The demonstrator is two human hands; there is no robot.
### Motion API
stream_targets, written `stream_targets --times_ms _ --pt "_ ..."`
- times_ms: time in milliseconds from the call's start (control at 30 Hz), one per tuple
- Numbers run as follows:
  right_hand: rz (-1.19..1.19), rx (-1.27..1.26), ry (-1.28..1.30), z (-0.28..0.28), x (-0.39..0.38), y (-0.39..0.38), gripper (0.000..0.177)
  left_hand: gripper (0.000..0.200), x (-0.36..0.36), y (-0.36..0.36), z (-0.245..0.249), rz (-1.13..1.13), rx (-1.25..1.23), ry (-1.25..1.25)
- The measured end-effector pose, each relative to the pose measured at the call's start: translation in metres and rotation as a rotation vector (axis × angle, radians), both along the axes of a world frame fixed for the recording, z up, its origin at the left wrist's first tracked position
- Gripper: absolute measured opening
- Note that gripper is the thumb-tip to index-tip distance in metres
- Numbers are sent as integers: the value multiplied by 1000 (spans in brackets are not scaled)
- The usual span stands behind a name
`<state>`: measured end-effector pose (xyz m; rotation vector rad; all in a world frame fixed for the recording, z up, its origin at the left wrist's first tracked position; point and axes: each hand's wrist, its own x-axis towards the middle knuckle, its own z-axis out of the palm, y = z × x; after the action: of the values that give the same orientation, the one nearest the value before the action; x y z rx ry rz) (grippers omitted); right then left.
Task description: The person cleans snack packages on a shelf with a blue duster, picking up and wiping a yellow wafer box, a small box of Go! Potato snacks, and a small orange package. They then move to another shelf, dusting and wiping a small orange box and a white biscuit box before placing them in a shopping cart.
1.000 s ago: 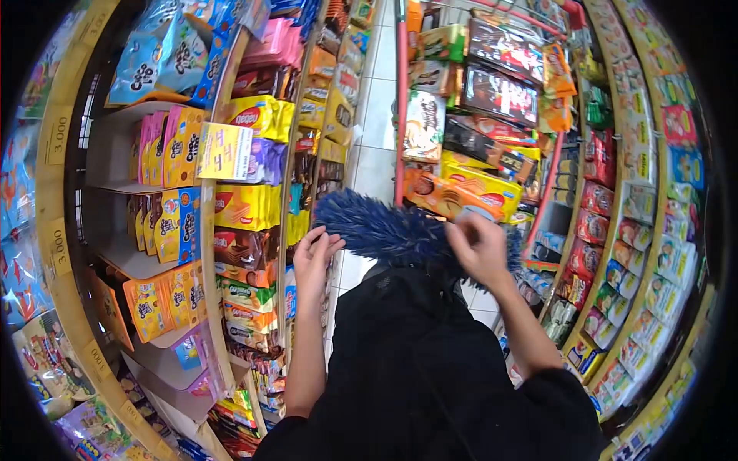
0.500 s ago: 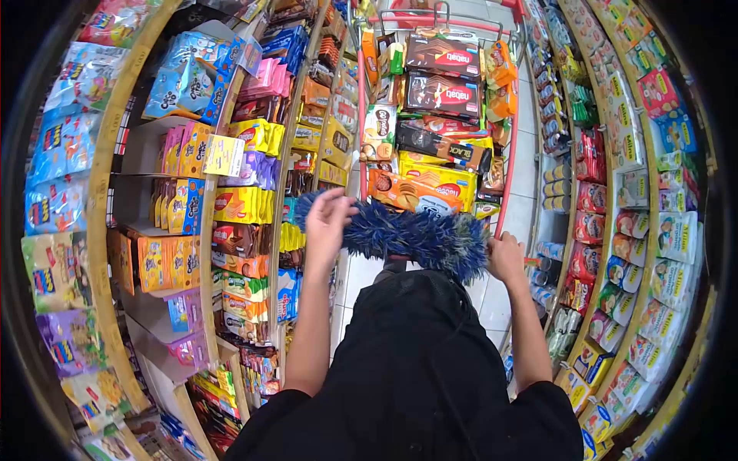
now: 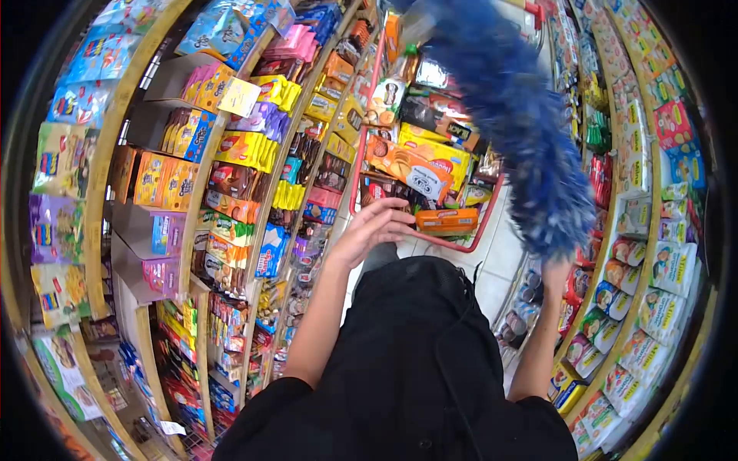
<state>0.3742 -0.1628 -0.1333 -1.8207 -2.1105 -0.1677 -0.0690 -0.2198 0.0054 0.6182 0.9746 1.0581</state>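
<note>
A fluffy blue duster [image 3: 511, 115], blurred by motion, slants from the top middle down to the right, above the cart's right side. At its lower end is my right hand [image 3: 557, 269], closed round it and partly hidden by the bristles. My left hand [image 3: 374, 230] hangs with its fingers spread at the near left corner of the red-rimmed cart [image 3: 469, 247], holding nothing. Its fingertips are close to an orange pack [image 3: 447, 221] in the cart. Farther in lie an orange biscuit pack [image 3: 407, 167] and a yellow pack [image 3: 450, 154].
Shelves of colourful snack packs line the left side, with a yellow price card [image 3: 239, 97] on one edge. On the right, more shelves hold white pouches [image 3: 674, 265] and red packs. White floor tiles [image 3: 492, 269] show beside the cart.
The duster has swung up and right from across the cart's near end, my right hand moving right with it. My left hand has shifted right and down. The near orange pack is now exposed.
</note>
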Motion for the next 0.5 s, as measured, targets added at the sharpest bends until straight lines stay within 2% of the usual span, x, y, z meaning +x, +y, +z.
stream_targets --times_ms 67,100,167,233,267,300,333,400,500 --pt "-78 -148 -35 -69 55 12 39 36 14 9 -8 36 -117 182" --pt "-56 -209 -91 -86 65 22 44 34 20 16 -14 28 -63 297" --pt "-22 -348 -211 -103 82 31 53 30 29 32 -38 15 101 530" --pt "-59 -425 -324 -87 66 34 54 28 39 63 -43 15 302 730" --pt "-48 -281 -358 -78 46 33 50 30 45 76 -30 -10 326 828" --pt "-44 -135 -390 -64 24 31 46 35 47 95 -38 -27 510 1029" --pt "25 156 -401 -62 18 23 42 40 49 111 -50 -37 692 1229" --pt "98 455 -353 -65 27 4 39 49 58 132 -58 -59 785 1406" --pt "113 463 -182 -122 62 -72 43 61 64 141 -69 -147 760 1574"
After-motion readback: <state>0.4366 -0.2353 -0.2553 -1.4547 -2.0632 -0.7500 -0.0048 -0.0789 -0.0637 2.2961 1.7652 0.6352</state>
